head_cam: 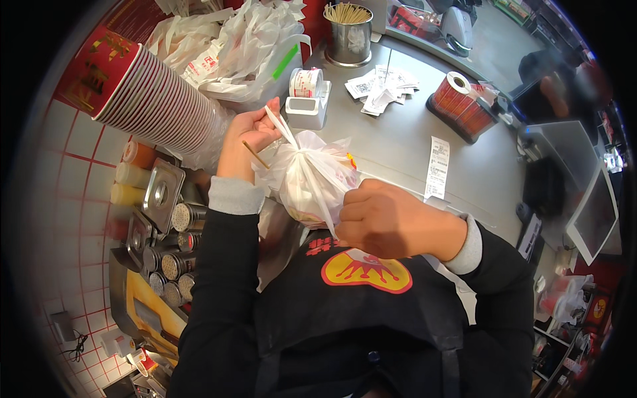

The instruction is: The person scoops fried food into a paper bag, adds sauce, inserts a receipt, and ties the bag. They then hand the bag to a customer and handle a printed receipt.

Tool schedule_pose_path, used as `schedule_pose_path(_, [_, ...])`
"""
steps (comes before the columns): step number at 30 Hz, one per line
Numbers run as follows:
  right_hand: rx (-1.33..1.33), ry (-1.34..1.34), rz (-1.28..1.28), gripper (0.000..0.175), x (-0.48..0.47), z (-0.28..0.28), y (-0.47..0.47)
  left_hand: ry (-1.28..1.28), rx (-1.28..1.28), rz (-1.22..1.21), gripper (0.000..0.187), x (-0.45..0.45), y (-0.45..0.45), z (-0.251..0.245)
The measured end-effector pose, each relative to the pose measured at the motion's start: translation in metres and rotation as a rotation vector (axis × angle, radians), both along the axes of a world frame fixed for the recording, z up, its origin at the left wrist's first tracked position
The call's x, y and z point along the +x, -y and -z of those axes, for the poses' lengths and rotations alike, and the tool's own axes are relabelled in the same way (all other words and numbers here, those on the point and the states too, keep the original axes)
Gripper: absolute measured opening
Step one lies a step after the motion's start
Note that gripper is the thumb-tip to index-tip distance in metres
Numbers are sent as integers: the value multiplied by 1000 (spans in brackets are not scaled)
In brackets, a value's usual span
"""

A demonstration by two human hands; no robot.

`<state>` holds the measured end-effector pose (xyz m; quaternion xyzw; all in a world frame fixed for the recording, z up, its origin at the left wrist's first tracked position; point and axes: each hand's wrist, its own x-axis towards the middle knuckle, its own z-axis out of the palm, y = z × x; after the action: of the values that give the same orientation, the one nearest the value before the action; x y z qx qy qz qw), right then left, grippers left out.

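Observation:
A white plastic carrier bag (pixel 308 189) hangs in front of my apron, its neck gathered into a knot and its contents showing only as pale shapes. With my left hand (pixel 253 128) I pinch one pulled-out handle loop, up and to the left of the knot. My right hand (pixel 383 219) is closed around the other handle end, low on the bag's right side. A thin wooden stick (pixel 256 154) juts out at the bag's left; where its lower end goes is hidden. Beneath the bag is the printed logo of my black apron (pixel 367 271).
Along the left are stacked red paper cups (pixel 154 94), plastic bags (pixel 249 49) and shaker jars (pixel 176 266). On the steel counter (pixel 398 134) stand a tape dispenser (pixel 306 112), a skewer canister (pixel 351 42), loose receipts (pixel 383 87) and a label roll (pixel 463 102). Another person (pixel 552 84) is beyond.

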<state>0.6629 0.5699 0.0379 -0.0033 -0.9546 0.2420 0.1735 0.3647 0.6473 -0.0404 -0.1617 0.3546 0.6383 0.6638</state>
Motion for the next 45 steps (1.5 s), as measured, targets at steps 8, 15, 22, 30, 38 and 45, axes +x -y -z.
schedule_pose_path(8, [-253, -395, 475, 15, -23, -14, -31, -761, 773, 1193, 21, 19, 49, -69])
schedule_pose_path(15, [-622, -766, 581, 29, -73, 16, -35, -1128, 876, 1137, 37, 33, 51, -95])
schedule_pose_path(22, [-928, -749, 371, 46, -66, 32, -36, -1129, 638, 1074, 35, 16, 50, -85])
schedule_pose_path(30, [-587, -798, 487, 44, -49, 45, -21, -528, 355, 513, 13, 2, 41, -59])
schedule_pose_path(38, [-407, -538, 665, 39, -42, 54, -22, -269, 466, 464, 17, -3, 40, -53])
schedule_pose_path(45, [-333, -255, 668, 32, -39, 48, -21, -306, 363, 241, 21, -11, 38, -41])
